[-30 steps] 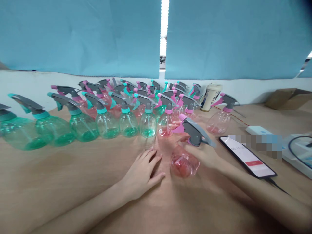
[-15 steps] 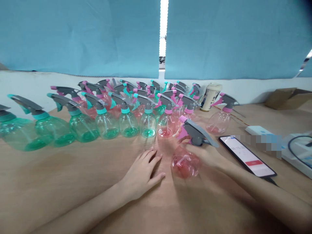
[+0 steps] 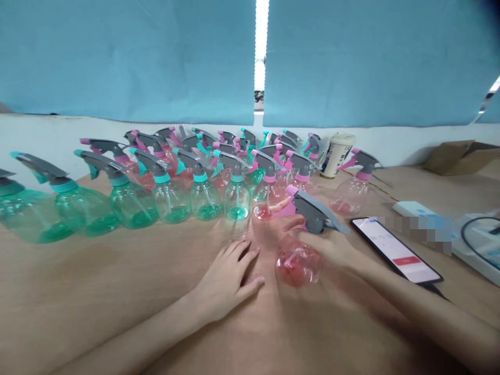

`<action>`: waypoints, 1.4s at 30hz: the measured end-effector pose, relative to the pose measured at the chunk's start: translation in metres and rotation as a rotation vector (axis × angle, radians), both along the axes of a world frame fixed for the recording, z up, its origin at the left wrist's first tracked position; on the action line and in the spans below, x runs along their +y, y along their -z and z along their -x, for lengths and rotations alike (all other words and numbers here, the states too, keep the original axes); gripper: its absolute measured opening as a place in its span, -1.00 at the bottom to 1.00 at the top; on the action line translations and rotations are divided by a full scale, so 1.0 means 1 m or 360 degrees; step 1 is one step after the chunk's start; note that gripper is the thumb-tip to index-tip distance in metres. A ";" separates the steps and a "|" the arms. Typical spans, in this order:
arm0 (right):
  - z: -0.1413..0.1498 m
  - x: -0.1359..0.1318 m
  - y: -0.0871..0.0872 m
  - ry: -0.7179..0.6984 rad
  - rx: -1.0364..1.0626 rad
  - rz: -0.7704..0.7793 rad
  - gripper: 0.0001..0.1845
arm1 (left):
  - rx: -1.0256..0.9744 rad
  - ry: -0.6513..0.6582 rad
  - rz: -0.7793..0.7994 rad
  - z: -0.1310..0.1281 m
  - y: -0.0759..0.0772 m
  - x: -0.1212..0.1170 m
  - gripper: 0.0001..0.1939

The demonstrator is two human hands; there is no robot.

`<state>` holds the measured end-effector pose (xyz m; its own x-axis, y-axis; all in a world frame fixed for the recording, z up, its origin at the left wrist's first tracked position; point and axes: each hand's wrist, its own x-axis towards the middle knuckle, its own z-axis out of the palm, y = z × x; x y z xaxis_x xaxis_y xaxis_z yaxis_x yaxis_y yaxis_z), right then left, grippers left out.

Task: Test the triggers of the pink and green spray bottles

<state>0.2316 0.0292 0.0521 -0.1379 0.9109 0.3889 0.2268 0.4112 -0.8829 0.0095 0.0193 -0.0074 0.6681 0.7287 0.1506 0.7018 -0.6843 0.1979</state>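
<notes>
My right hand (image 3: 324, 245) grips a clear pink-tinted plastic spray bottle (image 3: 297, 263) at its neck, just under the grey and pink trigger head (image 3: 315, 213). The bottle lies tilted, its body toward me and resting near the tabletop. My left hand (image 3: 228, 278) lies flat on the wooden table (image 3: 97, 276), fingers spread and holding nothing. Its fingertips are a short way in front of a row of teal-capped spray bottles (image 3: 205, 200). Behind my right hand's fingers stands a pink-capped spray bottle (image 3: 265, 203).
Several more spray bottles crowd the table's back edge. Right of them stand a lone pink bottle (image 3: 349, 197) and a paper cup (image 3: 336, 155). A smartphone (image 3: 394, 250) with a cable lies beside my right hand. A white device (image 3: 410, 208) and cardboard box (image 3: 461, 159) lie further right.
My right hand has shifted the bottle slightly, and its trigger head has tilted a little. My left hand has stayed where it was.
</notes>
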 end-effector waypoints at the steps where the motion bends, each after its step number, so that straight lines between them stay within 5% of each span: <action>1: 0.000 0.001 0.001 0.0031 -0.0038 -0.0031 -0.97 | -0.0001 0.0001 0.0001 0.000 0.000 0.000 -0.46; 14: -0.003 -0.001 0.008 0.0299 -0.0226 -0.0173 -0.90 | 0.0012 -0.0006 -0.0017 0.000 0.000 0.000 -0.46; 26: 0.000 0.000 0.006 0.0245 -0.0305 -0.0183 -0.91 | -0.0062 0.0012 -0.0073 0.001 0.002 -0.001 -0.50; 37: -0.004 -0.005 0.009 0.0296 -0.0362 -0.0322 -0.53 | -0.0077 -0.0061 -0.0117 -0.005 -0.002 -0.003 -0.59; 42: -0.006 -0.011 0.009 0.0158 -0.0353 -0.0328 -0.61 | -0.0040 -0.0091 -0.0140 -0.009 -0.006 -0.003 -0.62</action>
<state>0.2376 0.0185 0.0429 -0.1545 0.8294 0.5369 0.4523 0.5425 -0.7079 0.0185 0.0164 -0.0016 0.6211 0.7486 0.2321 0.7356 -0.6590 0.1570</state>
